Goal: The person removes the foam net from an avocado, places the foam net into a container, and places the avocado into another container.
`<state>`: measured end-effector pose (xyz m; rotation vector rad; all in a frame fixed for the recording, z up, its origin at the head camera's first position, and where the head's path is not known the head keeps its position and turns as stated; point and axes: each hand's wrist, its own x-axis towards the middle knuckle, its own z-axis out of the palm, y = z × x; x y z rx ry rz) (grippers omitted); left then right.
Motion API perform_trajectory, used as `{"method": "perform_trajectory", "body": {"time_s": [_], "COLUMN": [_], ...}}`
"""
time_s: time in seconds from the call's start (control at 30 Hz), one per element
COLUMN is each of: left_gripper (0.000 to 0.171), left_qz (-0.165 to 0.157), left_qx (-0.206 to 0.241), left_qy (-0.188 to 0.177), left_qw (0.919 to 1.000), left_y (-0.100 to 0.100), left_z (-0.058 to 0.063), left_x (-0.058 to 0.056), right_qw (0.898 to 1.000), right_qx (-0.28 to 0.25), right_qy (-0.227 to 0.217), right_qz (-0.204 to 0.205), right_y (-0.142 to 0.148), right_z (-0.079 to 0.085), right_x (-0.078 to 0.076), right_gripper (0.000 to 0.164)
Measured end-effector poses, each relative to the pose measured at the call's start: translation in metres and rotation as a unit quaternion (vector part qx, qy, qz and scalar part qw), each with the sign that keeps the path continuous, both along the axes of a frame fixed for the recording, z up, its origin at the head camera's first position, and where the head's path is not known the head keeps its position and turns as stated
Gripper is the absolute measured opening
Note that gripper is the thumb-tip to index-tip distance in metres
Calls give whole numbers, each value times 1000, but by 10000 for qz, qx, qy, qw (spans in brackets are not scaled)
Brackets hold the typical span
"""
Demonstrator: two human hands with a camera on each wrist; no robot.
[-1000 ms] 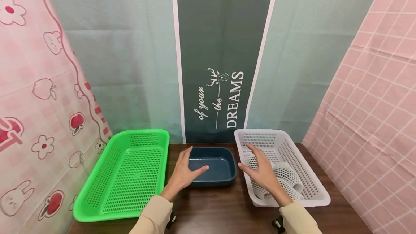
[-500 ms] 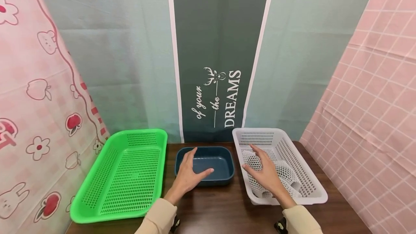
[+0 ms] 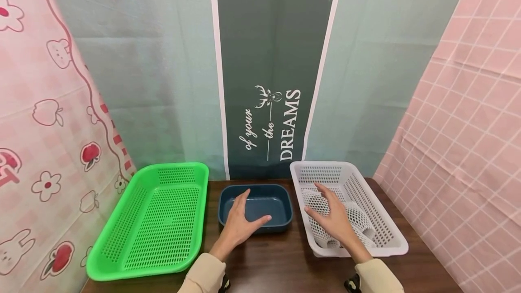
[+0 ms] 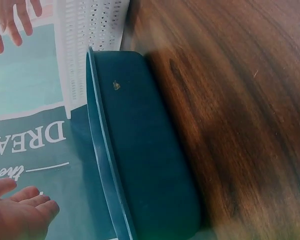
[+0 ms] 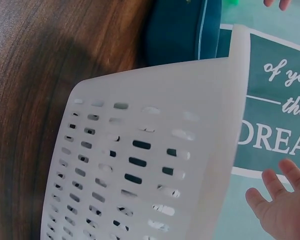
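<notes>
Left hand (image 3: 239,226) — farther right now, above blue tub (image 3: 274,206).

One basket (image 3: 163,229) is bright green, the other basket (image 3: 372,209) white. The bin (image 3: 270,205) is dark blue (teal in wrist views).

The left hand (image 4: 20,217) is in the bottom left corner, near the blue box (image 4: 145,140), with its fingers a little bent. The box shows us its long side, and its rim runs down the left. A small brown mark (image 4: 116,85) is on that side. The box sits on the brown wood table (image 4: 245,105). Past its far end is the white basket (image 4: 65,55), full of little holes. Up top, the right hand (image 4: 12,20) hangs its fingers down. A green cloth (image 4: 20,87) has white letters (image 4: 32,139), upside down.
</notes>
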<state>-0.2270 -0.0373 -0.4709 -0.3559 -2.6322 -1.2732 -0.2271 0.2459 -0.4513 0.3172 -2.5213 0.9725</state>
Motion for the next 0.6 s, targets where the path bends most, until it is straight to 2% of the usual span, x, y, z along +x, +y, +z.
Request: {"method": "perform_trajectory", "body": {"time_s": [0.27,0.6], "left_gripper": [96,97], "left_qz": [-78,-195], "left_qx": [-107,-37], "left_qy": [-25,-60], "left_qw": [9999,9998], "left_y": [5,12], "left_z": [-6,-9], "left_x": [1,2], "right_qw": [9999,9999], "right_qx": [-39,-36], "right_qy": [-29,34], "right_qz": [-94,-95], "right_y": [5,13], "right_z": [0,-7], "right_x": [3,5], "right_gripper": [73,72]}}
